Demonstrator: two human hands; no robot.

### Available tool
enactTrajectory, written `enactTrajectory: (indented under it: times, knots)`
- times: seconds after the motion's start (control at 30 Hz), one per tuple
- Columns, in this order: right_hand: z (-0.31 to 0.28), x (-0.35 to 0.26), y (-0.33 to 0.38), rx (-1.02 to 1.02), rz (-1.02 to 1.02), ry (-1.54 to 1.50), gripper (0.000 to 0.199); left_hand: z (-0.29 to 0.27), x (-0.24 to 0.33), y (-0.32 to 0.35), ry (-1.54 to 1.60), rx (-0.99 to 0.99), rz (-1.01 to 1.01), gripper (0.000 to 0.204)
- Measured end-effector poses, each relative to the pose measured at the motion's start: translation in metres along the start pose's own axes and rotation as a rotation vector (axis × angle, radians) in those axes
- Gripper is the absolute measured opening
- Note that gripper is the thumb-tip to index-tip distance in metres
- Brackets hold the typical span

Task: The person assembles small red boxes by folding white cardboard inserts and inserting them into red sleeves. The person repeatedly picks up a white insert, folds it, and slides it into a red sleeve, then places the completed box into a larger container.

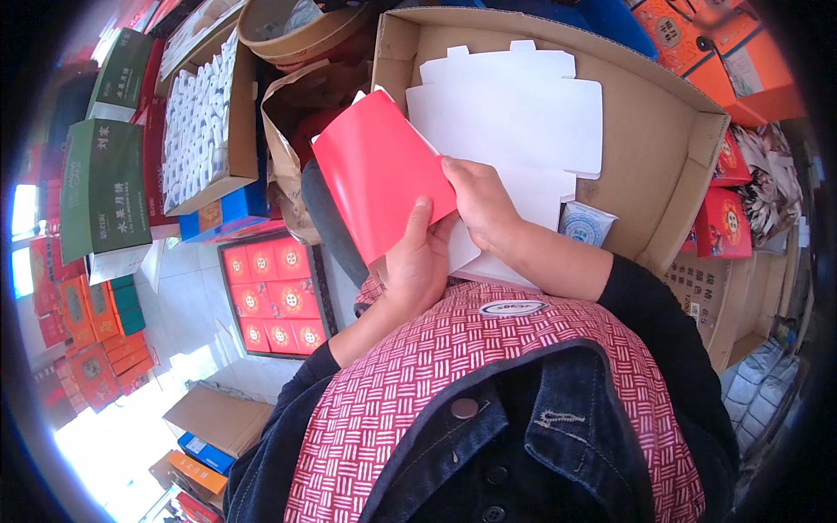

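Note:
Between my two hands is a red box blank (370,166), its plain red face up and slivers of white showing along its upper edge. My left hand (417,261) is closed on its lower right part, with the thumb on the red face and the other fingers partly hidden. At the right edge, my right hand (479,199) grips it with the fingers curled under. Just beyond lies a flat white die-cut box blank (514,109), printed side not showing, in a shallow cardboard tray (649,131). A small white packet with a blue round print (586,224) rests beside my right forearm.
At left stands a carton of white wrapped packets (202,131), near green boxes (109,187). A framed tray of red boxes (275,296) sits lower down. A brown paper bag (288,148) and a round tub (301,39) are behind. Orange boxes (741,70) fill the far right.

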State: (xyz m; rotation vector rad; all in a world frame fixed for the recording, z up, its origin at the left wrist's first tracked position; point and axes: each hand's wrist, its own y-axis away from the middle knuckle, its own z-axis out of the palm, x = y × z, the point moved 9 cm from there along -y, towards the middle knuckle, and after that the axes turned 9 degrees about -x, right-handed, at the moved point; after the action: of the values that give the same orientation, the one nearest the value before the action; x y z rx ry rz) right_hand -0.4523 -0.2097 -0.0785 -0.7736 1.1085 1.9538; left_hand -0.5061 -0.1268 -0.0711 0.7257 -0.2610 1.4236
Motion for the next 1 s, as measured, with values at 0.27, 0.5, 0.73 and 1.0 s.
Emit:
enactTrajectory:
  times: [0.27, 0.5, 0.73, 1.0]
  knots:
    - [0.003, 0.001, 0.007, -0.106, -0.194, 0.063, 0.046, 0.0, 0.001, 0.003, -0.065, 0.063, -0.005, 0.035]
    - [0.012, -0.002, 0.016, -0.165, -0.13, -0.099, 0.048, 0.004, -0.005, 0.003, -0.052, -0.015, -0.032, 0.042]
    - [0.006, 0.003, 0.014, -0.188, -0.184, 0.028, 0.048, 0.004, -0.004, 0.005, -0.063, 0.034, -0.017, 0.034]
    - [0.015, -0.009, 0.026, -0.225, -0.221, 0.169, 0.047, 0.0, -0.003, 0.005, -0.051, 0.04, 0.003, 0.03]
